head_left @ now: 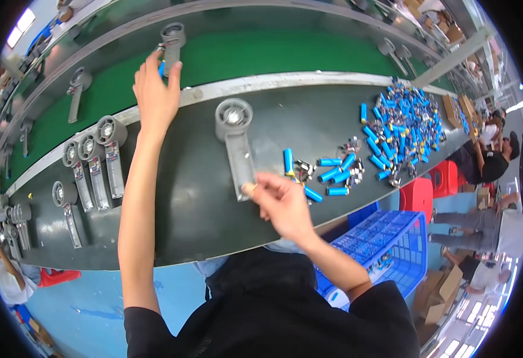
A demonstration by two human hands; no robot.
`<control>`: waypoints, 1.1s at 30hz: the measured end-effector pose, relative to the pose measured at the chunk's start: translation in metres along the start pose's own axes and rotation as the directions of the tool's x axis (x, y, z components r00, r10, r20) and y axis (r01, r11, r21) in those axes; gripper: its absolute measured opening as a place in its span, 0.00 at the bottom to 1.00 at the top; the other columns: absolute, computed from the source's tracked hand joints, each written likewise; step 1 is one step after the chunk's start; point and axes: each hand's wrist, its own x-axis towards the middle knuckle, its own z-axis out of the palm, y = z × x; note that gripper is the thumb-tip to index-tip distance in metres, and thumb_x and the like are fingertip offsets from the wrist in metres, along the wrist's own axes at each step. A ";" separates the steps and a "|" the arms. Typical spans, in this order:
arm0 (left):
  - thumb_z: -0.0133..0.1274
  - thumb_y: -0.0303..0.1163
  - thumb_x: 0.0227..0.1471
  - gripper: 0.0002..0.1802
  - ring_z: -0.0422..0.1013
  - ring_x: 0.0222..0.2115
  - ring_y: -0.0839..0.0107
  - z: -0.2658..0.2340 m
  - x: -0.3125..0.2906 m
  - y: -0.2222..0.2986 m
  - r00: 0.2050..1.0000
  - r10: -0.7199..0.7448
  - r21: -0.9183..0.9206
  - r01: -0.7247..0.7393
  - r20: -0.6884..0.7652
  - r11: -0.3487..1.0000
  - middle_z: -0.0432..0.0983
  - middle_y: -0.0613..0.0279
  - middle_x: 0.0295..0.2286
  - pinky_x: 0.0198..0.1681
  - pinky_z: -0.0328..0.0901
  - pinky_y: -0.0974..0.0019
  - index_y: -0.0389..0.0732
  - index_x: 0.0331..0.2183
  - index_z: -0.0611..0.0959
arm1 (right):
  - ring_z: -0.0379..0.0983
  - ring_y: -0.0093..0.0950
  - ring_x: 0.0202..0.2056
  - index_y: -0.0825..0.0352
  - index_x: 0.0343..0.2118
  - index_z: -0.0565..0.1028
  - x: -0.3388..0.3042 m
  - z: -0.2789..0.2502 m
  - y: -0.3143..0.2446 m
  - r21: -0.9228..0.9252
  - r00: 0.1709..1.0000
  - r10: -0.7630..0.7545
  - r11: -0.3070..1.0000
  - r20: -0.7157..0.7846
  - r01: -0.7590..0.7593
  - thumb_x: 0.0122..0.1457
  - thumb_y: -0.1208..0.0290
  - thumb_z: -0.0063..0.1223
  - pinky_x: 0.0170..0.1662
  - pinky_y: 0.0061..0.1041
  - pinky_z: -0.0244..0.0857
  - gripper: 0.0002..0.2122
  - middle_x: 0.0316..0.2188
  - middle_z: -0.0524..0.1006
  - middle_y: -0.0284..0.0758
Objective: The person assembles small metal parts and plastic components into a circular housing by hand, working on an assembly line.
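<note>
My left hand (157, 95) reaches over the far rail to the green belt, its thumb and fingers around the lower handle of a grey handheld fan shell (172, 42). Something blue, like a battery cell, shows beside that handle. Nearer me, another grey fan shell (239, 149) lies on the dark table, round head away from me, its handle trough facing up. My right hand (282, 206) pinches the bottom end of this handle, and the fingertips partly hide it. Just right of it are several loose blue battery cells (330, 173) with small wired parts.
A large heap of blue cells (402, 128) covers the table's right part. Several fan shells (97, 161) stand in a row on the left. More lie along the green belt (237, 51). A blue plastic crate (414, 238), red stools (417, 197) and other people are beyond the table's near edge.
</note>
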 end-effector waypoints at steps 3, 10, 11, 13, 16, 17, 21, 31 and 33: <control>0.61 0.43 0.53 0.28 0.71 0.49 0.54 -0.042 -0.059 0.066 0.864 0.055 -0.432 0.194 0.500 0.881 0.74 0.48 0.47 0.53 0.64 0.56 0.36 0.51 0.78 | 0.65 0.12 0.18 0.75 0.48 0.76 -0.023 -0.001 0.023 0.065 0.997 0.075 0.995 0.015 -0.075 0.61 0.69 0.60 0.21 0.14 0.58 0.16 0.23 0.75 0.24; 0.64 0.31 0.46 0.32 0.66 0.52 0.55 -0.058 -0.113 0.085 0.848 0.243 -0.385 -0.050 0.472 0.921 0.71 0.54 0.50 0.55 0.62 0.58 0.40 0.54 0.76 | 0.67 0.19 0.20 0.68 0.47 0.79 -0.004 -0.085 -0.004 -0.743 0.865 -0.492 0.614 -0.097 0.266 0.58 0.66 0.61 0.26 0.24 0.62 0.16 0.28 0.75 0.32; 0.64 0.31 0.46 0.32 0.66 0.52 0.55 -0.057 -0.114 0.085 0.849 0.247 -0.391 -0.052 0.468 0.919 0.71 0.54 0.50 0.55 0.62 0.58 0.40 0.54 0.76 | 0.67 0.20 0.20 0.68 0.46 0.79 -0.001 -0.096 -0.010 -0.792 0.856 -0.501 0.571 -0.128 0.216 0.56 0.66 0.63 0.26 0.25 0.62 0.17 0.29 0.75 0.32; 0.64 0.31 0.46 0.31 0.67 0.51 0.55 -0.056 -0.115 0.085 0.855 0.246 -0.406 -0.046 0.456 0.913 0.71 0.54 0.50 0.55 0.63 0.58 0.40 0.54 0.76 | 0.66 0.21 0.20 0.68 0.46 0.79 -0.002 -0.109 -0.011 -0.812 0.885 -0.455 0.550 -0.095 0.196 0.55 0.65 0.64 0.26 0.24 0.62 0.17 0.29 0.75 0.32; 0.64 0.31 0.46 0.31 0.67 0.50 0.55 -0.055 -0.115 0.086 0.855 0.249 -0.418 -0.042 0.454 0.907 0.71 0.54 0.50 0.54 0.63 0.59 0.41 0.54 0.76 | 0.66 0.21 0.19 0.69 0.46 0.79 -0.002 -0.112 -0.002 -0.827 0.916 -0.398 0.532 -0.056 0.180 0.53 0.65 0.65 0.26 0.24 0.62 0.19 0.29 0.75 0.31; 0.64 0.31 0.46 0.31 0.67 0.50 0.55 -0.055 -0.115 0.085 0.856 0.248 -0.418 -0.041 0.454 0.907 0.71 0.54 0.50 0.54 0.63 0.59 0.41 0.54 0.76 | 0.66 0.21 0.19 0.69 0.46 0.78 0.000 -0.111 -0.001 -0.826 0.919 -0.393 0.530 -0.038 0.193 0.53 0.65 0.66 0.25 0.24 0.61 0.20 0.29 0.75 0.32; 0.64 0.31 0.46 0.32 0.67 0.50 0.55 -0.055 -0.115 0.083 0.857 0.245 -0.410 -0.044 0.453 0.911 0.71 0.54 0.50 0.54 0.63 0.59 0.41 0.54 0.76 | 0.66 0.12 0.22 0.69 0.49 0.76 -0.009 -0.112 -0.012 -0.589 0.900 -0.404 0.772 -0.164 0.240 0.54 0.77 0.64 0.25 0.17 0.60 0.18 0.33 0.77 0.29; 0.63 0.29 0.47 0.28 0.70 0.50 0.53 -0.084 -0.109 0.119 0.877 0.349 -0.618 -0.079 0.330 0.782 0.73 0.52 0.50 0.52 0.66 0.59 0.40 0.52 0.78 | 0.68 0.14 0.20 0.70 0.48 0.76 -0.006 -0.082 -0.032 -0.500 0.586 -0.807 0.479 0.073 0.721 0.47 0.86 0.62 0.25 0.16 0.62 0.22 0.33 0.81 0.34; 0.62 0.25 0.46 0.28 0.73 0.47 0.55 -0.095 -0.107 0.136 0.877 0.369 -0.669 -0.076 0.308 0.739 0.76 0.52 0.47 0.50 0.67 0.61 0.39 0.51 0.79 | 0.67 0.14 0.19 0.69 0.46 0.77 -0.006 -0.072 -0.046 -0.542 0.570 -0.804 0.406 0.171 0.736 0.45 0.85 0.63 0.24 0.16 0.63 0.22 0.33 0.82 0.35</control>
